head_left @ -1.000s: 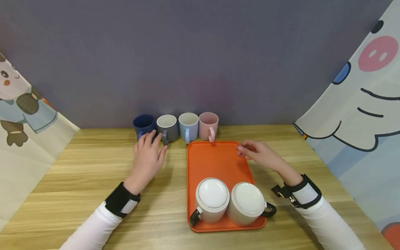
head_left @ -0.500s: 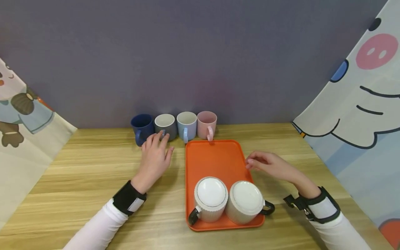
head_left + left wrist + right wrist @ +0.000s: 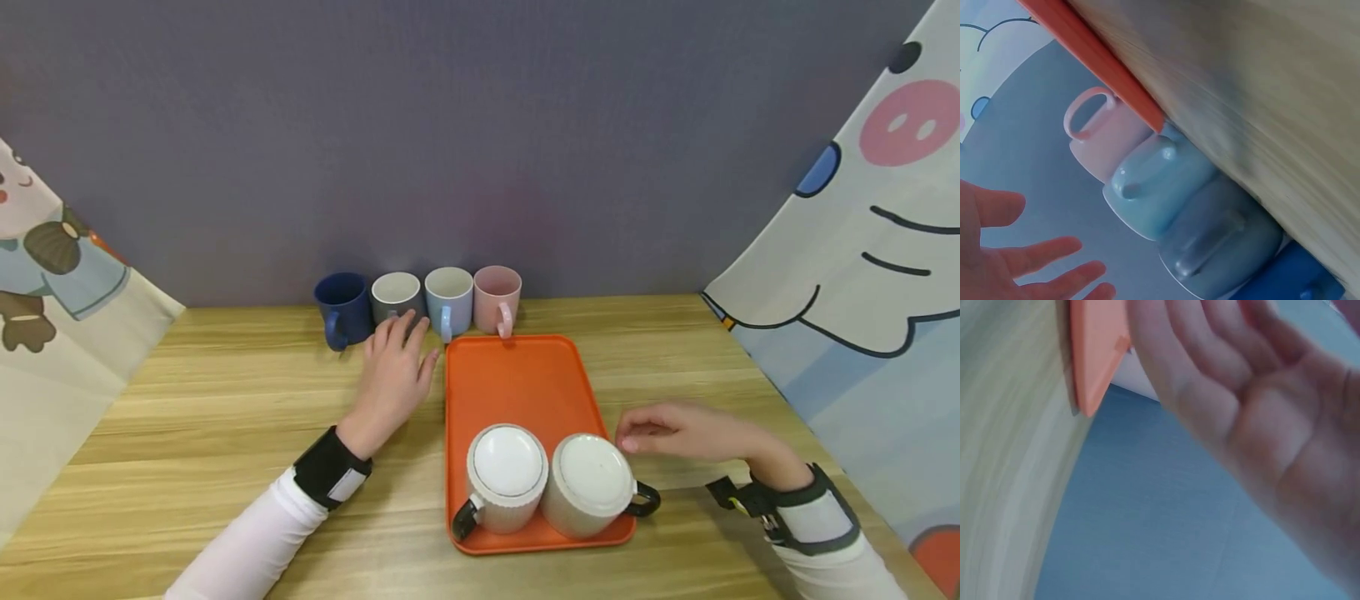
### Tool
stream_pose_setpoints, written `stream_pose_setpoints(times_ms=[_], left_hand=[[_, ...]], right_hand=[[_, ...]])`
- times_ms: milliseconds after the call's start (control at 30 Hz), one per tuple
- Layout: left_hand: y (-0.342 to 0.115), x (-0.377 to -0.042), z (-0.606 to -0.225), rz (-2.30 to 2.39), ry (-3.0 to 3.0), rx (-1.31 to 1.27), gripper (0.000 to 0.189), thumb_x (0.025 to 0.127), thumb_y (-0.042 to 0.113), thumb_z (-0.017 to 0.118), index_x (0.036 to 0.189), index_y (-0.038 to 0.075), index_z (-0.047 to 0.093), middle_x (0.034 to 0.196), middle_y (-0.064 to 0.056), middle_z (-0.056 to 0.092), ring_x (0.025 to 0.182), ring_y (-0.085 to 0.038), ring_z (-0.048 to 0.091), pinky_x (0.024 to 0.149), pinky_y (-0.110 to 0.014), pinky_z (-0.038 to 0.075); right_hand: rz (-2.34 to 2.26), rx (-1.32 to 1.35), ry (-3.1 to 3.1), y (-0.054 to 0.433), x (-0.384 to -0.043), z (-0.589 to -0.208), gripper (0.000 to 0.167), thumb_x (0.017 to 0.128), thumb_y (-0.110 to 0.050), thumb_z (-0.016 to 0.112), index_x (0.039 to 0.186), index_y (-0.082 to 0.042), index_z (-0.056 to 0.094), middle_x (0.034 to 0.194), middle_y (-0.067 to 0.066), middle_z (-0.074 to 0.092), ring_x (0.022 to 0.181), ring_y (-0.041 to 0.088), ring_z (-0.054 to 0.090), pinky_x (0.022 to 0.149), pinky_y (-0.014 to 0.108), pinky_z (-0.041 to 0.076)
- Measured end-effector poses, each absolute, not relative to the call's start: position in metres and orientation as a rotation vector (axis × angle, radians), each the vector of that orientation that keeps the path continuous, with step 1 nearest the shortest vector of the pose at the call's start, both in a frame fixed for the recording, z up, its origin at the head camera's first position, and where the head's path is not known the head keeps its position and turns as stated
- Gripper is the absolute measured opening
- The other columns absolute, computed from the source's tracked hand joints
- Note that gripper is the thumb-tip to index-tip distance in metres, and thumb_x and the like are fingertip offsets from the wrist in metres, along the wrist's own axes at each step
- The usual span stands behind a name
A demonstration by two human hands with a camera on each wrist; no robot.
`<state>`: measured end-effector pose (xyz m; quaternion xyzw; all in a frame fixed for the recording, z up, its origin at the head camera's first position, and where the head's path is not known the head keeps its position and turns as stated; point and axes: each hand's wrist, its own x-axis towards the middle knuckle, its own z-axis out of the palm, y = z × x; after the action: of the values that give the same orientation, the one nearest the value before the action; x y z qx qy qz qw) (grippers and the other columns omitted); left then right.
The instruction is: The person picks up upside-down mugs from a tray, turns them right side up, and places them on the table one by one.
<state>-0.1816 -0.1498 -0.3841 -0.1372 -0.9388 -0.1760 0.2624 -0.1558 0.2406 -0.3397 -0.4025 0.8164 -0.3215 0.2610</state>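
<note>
Against the back wall stand a navy mug, a grey mug, a light blue mug and a pink mug, all upright with handles toward me. My left hand hovers in front of the grey mug, fingers spread and holding nothing. In the left wrist view its fingers show apart from the grey mug. My right hand, loosely curled and holding nothing, is just right of the orange tray. Two ribbed mugs, one left and one right, sit upside down on its near half.
A grey wall rises behind the mugs. The wooden table runs on both sides of the tray. Cartoon-printed cloths hang at the left and right. A black handle sticks out past the tray's right edge.
My left hand has moved right, from in front of the navy mug to the grey one. My right hand has drawn back toward me and to the right. The mugs stay in place.
</note>
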Motion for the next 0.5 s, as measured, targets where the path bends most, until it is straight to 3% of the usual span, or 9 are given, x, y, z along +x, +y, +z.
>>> stream_pose_setpoints(times_ms=[300,500], left_hand=[[-0.134,-0.184,-0.381,-0.483,-2.535,-0.398,0.042,0.094,0.026,0.057,0.128,0.002,0.055,0.138,-0.02,0.047,0.123,-0.038,0.039,0.099,-0.056,0.032],[-0.123,-0.183,-0.378,-0.495,-2.52,-0.444,0.042,0.094,0.025,0.056,0.129,0.002,0.054,0.137,-0.02,0.047,0.123,-0.038,0.039,0.098,-0.055,0.033]], right_hand=[[-0.821,-1.193,1.954,0.244,-0.149,-0.333,0.017,0.095,-0.015,0.057,0.11,-0.021,0.062,0.104,-0.007,0.068,0.101,0.008,0.064,0.082,0.028,0.053],[-0.896,-1.203,1.788,0.243,-0.149,-0.341,0.02,0.091,-0.008,0.062,0.11,-0.013,0.065,0.099,0.003,0.071,0.089,0.004,0.066,0.071,0.028,0.056]])
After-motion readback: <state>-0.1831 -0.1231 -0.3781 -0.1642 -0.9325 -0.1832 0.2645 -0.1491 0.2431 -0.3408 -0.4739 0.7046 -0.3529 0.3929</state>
